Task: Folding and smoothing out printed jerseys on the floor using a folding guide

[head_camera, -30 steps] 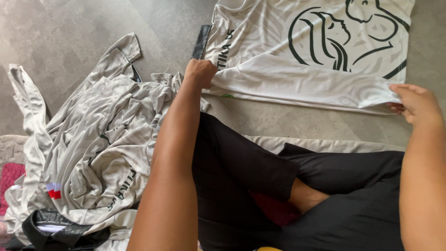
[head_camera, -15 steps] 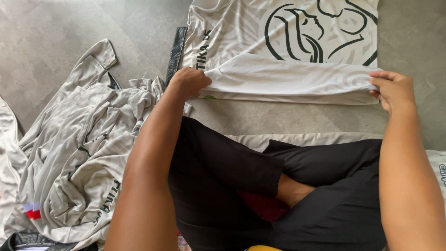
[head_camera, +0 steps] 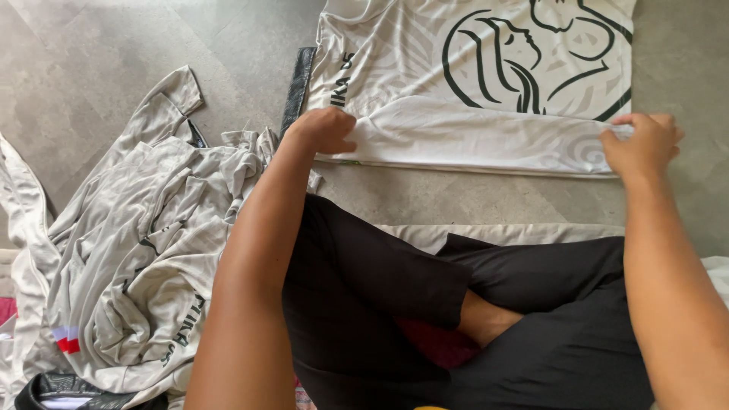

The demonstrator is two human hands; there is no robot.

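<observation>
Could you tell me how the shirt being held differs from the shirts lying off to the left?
The held shirt lies spread flat on the floor, its near edge folded over and pinched by the left hand and right hand; the heaped shirts lie crumpled and untouched. The held shirt shows a large dark line drawing; the heap hides most of its print. Both are pale with dark print.

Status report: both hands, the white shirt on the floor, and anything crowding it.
Left hand and right hand grip the folded bottom edge of the white shirt, spread flat. Heap of pale shirts lies left, apart from it.

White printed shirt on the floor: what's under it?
Grey tiled floor shows around the white printed shirt; a dark strip pokes from its left edge. Anything beneath is covered.
</observation>
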